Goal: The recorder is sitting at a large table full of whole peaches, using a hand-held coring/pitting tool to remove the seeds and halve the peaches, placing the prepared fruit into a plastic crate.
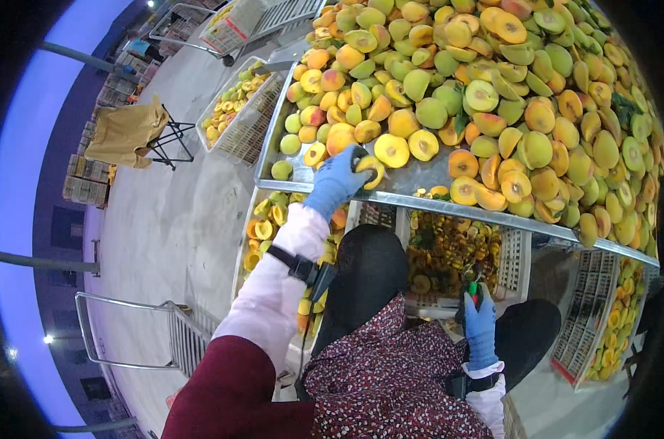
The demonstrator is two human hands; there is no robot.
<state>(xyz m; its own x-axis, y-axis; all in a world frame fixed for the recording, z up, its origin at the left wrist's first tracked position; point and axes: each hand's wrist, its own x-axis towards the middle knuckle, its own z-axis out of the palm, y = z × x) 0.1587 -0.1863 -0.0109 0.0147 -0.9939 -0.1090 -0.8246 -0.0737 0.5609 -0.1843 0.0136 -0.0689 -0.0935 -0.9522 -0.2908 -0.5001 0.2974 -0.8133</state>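
Note:
My left hand [343,178], in a blue glove, grips a yellow peach half [371,171] at the near edge of a metal tray [419,175]. Piled on that tray are many green, yellow and orange peaches [537,149], a lot of them cut in half. Lower down, between my knees, my gloved right hand [479,324] holds a small tool with a green and red handle [474,291]. Its metal end points towards a crate of dark peach scraps [455,247]; the tip is too small to make out.
Crates of peach halves stand under the tray at left [264,228] and at lower right [584,313]. Another fruit crate [247,112] is beyond the tray's left side. Further left are a folding chair [126,131] and a metal cart [186,335].

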